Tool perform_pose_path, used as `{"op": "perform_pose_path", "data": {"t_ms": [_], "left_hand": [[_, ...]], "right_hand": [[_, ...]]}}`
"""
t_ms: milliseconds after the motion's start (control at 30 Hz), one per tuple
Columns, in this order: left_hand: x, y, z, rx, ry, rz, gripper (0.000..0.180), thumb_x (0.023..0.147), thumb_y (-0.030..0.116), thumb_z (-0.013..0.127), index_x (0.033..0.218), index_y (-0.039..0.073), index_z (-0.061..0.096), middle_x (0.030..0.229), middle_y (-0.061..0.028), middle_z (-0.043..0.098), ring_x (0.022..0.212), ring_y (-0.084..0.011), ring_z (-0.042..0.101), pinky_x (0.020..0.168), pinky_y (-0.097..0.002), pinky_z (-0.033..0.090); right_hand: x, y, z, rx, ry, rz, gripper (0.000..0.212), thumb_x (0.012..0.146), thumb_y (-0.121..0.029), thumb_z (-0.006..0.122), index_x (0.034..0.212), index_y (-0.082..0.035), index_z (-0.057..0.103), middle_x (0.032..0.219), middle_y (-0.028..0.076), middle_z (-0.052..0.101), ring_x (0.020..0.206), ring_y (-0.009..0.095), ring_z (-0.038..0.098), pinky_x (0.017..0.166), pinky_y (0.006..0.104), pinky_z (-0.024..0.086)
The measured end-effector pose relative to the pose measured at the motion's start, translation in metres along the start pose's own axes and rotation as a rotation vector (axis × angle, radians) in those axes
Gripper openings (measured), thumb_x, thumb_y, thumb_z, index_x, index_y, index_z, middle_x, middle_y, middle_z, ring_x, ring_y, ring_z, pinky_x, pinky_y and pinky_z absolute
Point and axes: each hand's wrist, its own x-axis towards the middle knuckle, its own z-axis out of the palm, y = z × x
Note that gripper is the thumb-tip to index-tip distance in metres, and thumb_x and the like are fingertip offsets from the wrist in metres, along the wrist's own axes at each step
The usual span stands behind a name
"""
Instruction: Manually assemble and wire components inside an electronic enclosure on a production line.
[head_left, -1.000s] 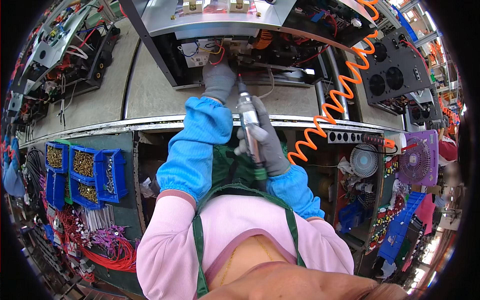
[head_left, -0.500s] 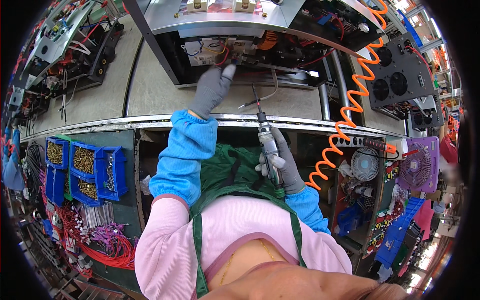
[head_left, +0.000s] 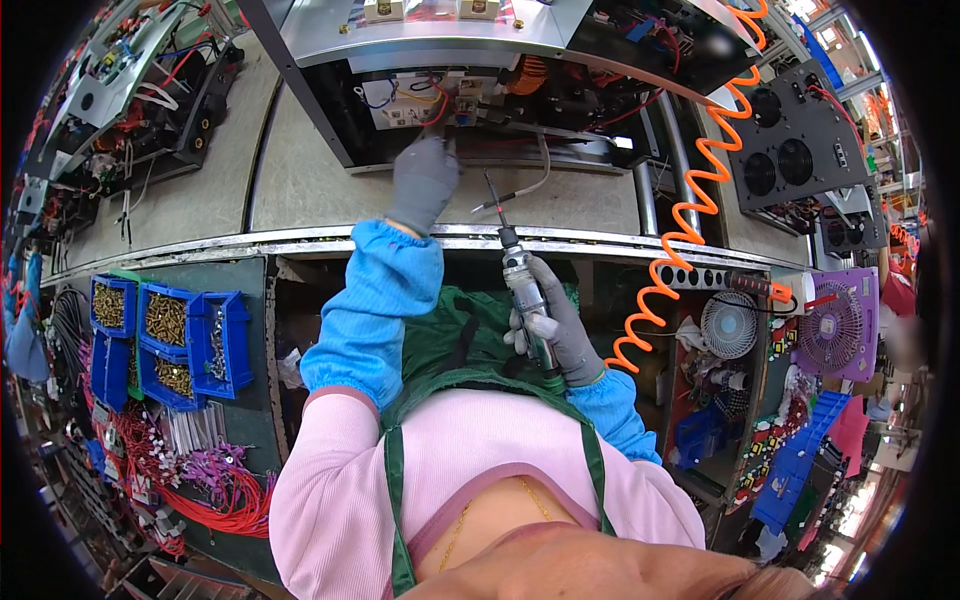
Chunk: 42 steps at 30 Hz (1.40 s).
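My left hand (head_left: 424,182), in a grey glove, is at the front of an open metal cabinet (head_left: 350,75). Its fingers are curled inward, and the tips are partly hidden, so I cannot make out what they hold. A red wire (head_left: 441,108) comes down close to those fingers, beside a white terminal panel (head_left: 400,112). Wrapped around a silver power screwdriver (head_left: 524,285) is my gloved right hand (head_left: 562,325). The screwdriver's long bit points up toward the cabinet's lower edge. Near the bit lies the loose end of a grey cable (head_left: 530,187).
An orange coiled hose (head_left: 710,170) hangs to the right. Blue bins (head_left: 220,345) with screws and bundled red wires (head_left: 225,500) are at left. Further units stand on both sides: an open assembly (head_left: 150,120) and a black fan panel (head_left: 790,150). A purple fan (head_left: 840,325) is at far right.
My left hand has drawn slightly back from the cabinet, and its thumb no longer sticks out. The screwdriver in my right hand has shifted a little left and tilted further left.
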Motion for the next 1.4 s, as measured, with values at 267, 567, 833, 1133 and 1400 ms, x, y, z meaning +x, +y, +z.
{"op": "perform_pose_path", "data": {"t_ms": [267, 567, 833, 1133, 1400], "left_hand": [[0.027, 0.017, -0.011, 0.437, -0.221, -0.032, 0.017, 0.077, 0.017, 0.054, 0.081, 0.007, 0.067, 0.081, -0.0176, 0.066, 0.075, -0.0342, 0.066, 0.065, -0.0432, 0.053], [0.029, 0.010, -0.017, 0.362, 0.025, 0.076, 0.021, 0.079, 0.026, 0.058, 0.091, 0.011, 0.067, 0.086, -0.0153, 0.065, 0.082, -0.0332, 0.063, 0.070, -0.0433, 0.051], [0.023, -0.007, -0.015, 0.298, -0.043, 0.114, 0.028, 0.080, 0.030, 0.058, 0.104, 0.015, 0.064, 0.088, -0.0158, 0.064, 0.081, -0.0341, 0.062, 0.072, -0.0427, 0.050], [0.025, -0.017, -0.008, 0.150, 0.015, 0.198, 0.028, 0.081, 0.028, 0.056, 0.102, 0.012, 0.064, 0.084, -0.0184, 0.063, 0.078, -0.0351, 0.061, 0.070, -0.0440, 0.050], [0.023, -0.011, -0.018, 0.217, -0.243, 0.145, 0.022, 0.080, 0.020, 0.052, 0.083, 0.003, 0.066, 0.082, -0.0179, 0.064, 0.076, -0.0337, 0.062, 0.070, -0.0433, 0.050]], "right_hand": [[0.001, -0.001, 0.002, -0.026, 0.010, 0.022, 0.090, 0.070, -0.032, 0.067, 0.145, -0.019, 0.019, 0.087, 0.013, 0.052, 0.054, 0.016, 0.057, 0.062, 0.0311, 0.054], [0.029, 0.021, -0.021, 0.418, -0.153, -0.040, 0.070, 0.081, -0.059, 0.055, 0.125, -0.005, 0.042, 0.080, 0.010, 0.057, 0.052, 0.017, 0.056, 0.067, 0.0344, 0.053], [0.082, 0.001, -0.025, 0.505, -0.278, -0.338, 0.040, 0.071, -0.032, 0.064, 0.099, -0.004, 0.054, 0.083, 0.009, 0.054, 0.079, 0.022, 0.059, 0.084, 0.0436, 0.050], [0.167, 0.012, 0.014, 0.990, 0.077, -0.358, 0.016, 0.078, -0.023, 0.058, 0.088, -0.011, 0.057, 0.093, 0.009, 0.060, 0.093, 0.030, 0.058, 0.092, 0.0511, 0.046], [0.223, -0.021, 0.007, 0.844, 0.244, -0.173, 0.029, 0.077, -0.040, 0.056, 0.090, -0.013, 0.053, 0.080, 0.008, 0.058, 0.070, 0.027, 0.056, 0.062, 0.0446, 0.050]]}}
